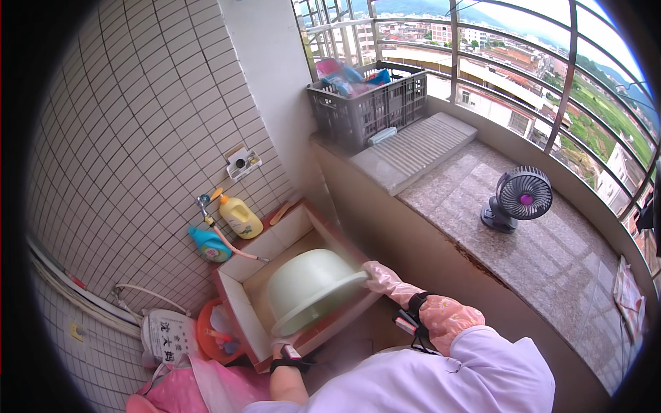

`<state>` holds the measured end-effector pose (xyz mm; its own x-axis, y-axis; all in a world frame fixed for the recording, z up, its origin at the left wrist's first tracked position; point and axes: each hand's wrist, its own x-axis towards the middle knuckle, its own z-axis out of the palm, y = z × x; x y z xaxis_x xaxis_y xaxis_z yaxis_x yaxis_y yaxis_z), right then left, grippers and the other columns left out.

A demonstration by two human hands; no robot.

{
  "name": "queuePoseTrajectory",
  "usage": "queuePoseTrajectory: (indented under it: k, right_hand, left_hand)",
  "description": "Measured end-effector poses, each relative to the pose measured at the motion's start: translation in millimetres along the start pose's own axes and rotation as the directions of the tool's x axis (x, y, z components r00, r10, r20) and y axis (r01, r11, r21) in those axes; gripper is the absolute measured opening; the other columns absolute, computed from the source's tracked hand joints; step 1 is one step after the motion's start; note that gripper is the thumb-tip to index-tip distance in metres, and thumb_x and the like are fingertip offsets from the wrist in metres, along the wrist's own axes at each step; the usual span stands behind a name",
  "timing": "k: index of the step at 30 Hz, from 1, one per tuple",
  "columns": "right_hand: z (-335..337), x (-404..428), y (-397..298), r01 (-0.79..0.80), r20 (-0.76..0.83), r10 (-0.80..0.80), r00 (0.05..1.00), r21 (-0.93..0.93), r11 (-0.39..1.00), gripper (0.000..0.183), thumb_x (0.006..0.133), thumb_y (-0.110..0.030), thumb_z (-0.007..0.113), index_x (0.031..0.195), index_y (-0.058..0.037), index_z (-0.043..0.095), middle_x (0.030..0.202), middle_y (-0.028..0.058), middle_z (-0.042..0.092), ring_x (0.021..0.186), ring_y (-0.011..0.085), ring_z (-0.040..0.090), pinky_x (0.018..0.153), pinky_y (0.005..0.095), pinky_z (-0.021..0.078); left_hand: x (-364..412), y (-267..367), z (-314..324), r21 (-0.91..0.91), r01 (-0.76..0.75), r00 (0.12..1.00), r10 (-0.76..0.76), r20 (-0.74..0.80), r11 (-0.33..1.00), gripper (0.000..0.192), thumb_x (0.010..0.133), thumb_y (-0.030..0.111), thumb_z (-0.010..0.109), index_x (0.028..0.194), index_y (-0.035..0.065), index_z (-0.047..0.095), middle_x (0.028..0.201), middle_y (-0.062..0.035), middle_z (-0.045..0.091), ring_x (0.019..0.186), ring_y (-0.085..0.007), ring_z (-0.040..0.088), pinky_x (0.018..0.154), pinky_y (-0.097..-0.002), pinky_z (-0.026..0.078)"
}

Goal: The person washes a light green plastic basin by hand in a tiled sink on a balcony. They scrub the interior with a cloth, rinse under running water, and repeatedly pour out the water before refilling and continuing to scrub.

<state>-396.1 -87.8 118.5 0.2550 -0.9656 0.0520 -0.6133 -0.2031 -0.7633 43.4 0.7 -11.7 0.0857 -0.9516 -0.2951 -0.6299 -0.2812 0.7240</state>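
A large pale-green plastic basin (pixel 304 279) is tipped on its side over the tiled sink (pixel 240 294), its opening turned down towards me. My right hand (pixel 381 278), in a shiny pink glove, grips the rim on the right. At the rim's lower left is my left hand (pixel 286 340), also holding it, though its fingers are partly hidden. A pinkish hose (pixel 235 247) runs from the wall tap (pixel 204 206) into the sink, its end just beside the basin.
A yellow pump bottle (pixel 240 217) and a blue detergent bottle (pixel 209 244) stand on the sink's back ledge. Left of the sink are an orange bucket (pixel 206 330) and a white sack (pixel 168 335). A fan (pixel 524 193), washboard slab (pixel 418 149) and grey crate (pixel 372 108) occupy the granite ledge.
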Motion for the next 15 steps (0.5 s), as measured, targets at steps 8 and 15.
queuePoseTrajectory:
  k: [8,15]
  right_hand:
    - [-3.6,-1.6,-4.7,-0.084,0.051,0.079,0.996,0.106,0.991,0.030,0.081,-0.020,0.074,0.104,-0.0026,0.066,0.096,0.0201,0.068,0.093,0.0362,0.067,0.080,0.0436,0.0515]
    - [1.5,0.7,1.2,-0.088,0.046,0.084,0.995,0.078,0.993,0.029,0.080,-0.017,0.073,0.105,-0.0027,0.067,0.095,0.0185,0.068,0.092,0.0336,0.067,0.079,0.0416,0.0515]
  left_hand:
    - [-4.2,-6.3,4.2,-0.086,-0.039,0.995,0.031,-0.093,0.996,0.076,0.079,0.029,0.089,0.139,0.0032,0.051,0.136,-0.0132,0.061,0.122,-0.0276,0.059,0.105,-0.0413,0.051]
    - [11.5,-39.7,8.9,-0.494,-0.054,0.996,0.080,0.032,0.868,0.070,0.093,0.039,0.071,0.149,0.0093,0.042,0.150,-0.0118,0.050,0.138,-0.0330,0.045,0.112,-0.0562,0.042]
